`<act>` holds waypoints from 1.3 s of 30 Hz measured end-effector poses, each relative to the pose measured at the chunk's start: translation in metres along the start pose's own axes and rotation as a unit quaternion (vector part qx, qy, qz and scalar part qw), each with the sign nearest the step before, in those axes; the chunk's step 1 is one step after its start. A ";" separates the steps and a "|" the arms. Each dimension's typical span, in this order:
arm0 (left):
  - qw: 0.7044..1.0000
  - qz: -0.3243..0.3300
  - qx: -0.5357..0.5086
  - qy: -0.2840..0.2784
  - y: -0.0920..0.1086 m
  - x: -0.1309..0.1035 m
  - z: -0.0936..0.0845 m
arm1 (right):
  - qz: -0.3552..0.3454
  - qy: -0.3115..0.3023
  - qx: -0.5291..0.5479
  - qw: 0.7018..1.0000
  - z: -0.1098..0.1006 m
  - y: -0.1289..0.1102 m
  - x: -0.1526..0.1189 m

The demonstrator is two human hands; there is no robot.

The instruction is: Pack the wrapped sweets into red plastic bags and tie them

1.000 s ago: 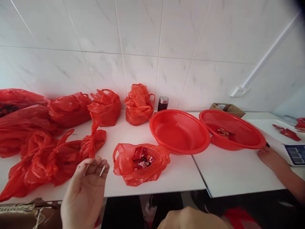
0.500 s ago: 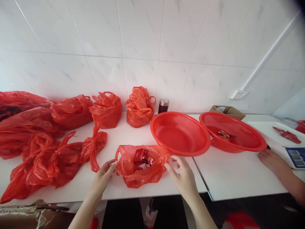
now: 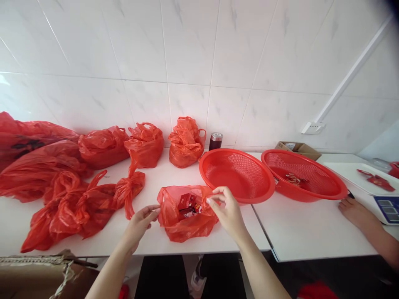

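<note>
Within the grip, folds of the thin red plastic bag (image 3: 187, 231) partly hide the small printed packets (image 3: 193, 209), their lettering too tiny to read. Left of the grip, the torn brown cardboard box (image 3: 33, 275) is cut off; far right, so is the white blue-panelled scale (image 3: 387, 209).

Behind the open bag (image 3: 187, 232): white tabletop (image 3: 158, 176) gives me a passage toward the wall-side bags (image 3: 185, 145).
Left: knotted red bags (image 3: 67, 207) block me.
Right: a red perforated basin (image 3: 235, 180) blocks; before it, tabletop reaches a co-worker's hand (image 3: 354, 211).
</note>
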State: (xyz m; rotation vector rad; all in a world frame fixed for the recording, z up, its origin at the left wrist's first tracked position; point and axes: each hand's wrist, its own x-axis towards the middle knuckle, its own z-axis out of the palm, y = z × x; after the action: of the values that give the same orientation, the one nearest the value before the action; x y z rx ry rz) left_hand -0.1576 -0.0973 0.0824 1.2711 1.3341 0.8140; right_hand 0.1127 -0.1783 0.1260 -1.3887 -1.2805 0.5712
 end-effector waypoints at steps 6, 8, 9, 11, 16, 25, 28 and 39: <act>0.983 0.129 -0.067 0.109 0.038 0.004 -0.014 | -0.072 0.027 -0.026 0.997 -0.017 -0.041 0.026; 0.988 0.092 -0.026 0.118 0.030 0.004 -0.009 | -0.095 0.040 -0.145 0.984 -0.016 -0.038 0.021; 0.993 0.050 -0.006 0.105 0.022 0.003 -0.006 | -0.104 0.045 -0.202 0.973 -0.014 -0.032 0.016; 0.998 -0.034 0.008 0.044 0.005 0.002 0.000 | -0.124 0.042 -0.287 0.949 -0.007 -0.013 0.003; 0.999 -0.003 -0.039 -0.031 0.003 0.005 -0.006 | -0.131 0.019 -0.347 0.929 -0.004 0.020 -0.012; 0.999 -0.029 -0.019 -0.001 0.003 0.003 0.003 | -0.097 -0.085 -0.141 0.982 -0.019 -0.030 0.020; 0.999 -0.008 -0.039 -0.028 0.013 -0.002 -0.004 | -0.116 -0.102 -0.072 0.985 -0.016 -0.042 0.030; 0.951 0.238 -0.189 0.062 0.143 -0.034 -0.045 | -0.178 -0.015 0.093 0.980 -0.028 -0.112 0.060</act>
State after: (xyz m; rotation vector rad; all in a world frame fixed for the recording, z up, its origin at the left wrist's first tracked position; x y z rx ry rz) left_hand -0.1725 -0.0936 0.2359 1.2585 0.9072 1.4336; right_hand 0.1139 -0.1569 0.2545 -0.9719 -1.4207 0.4524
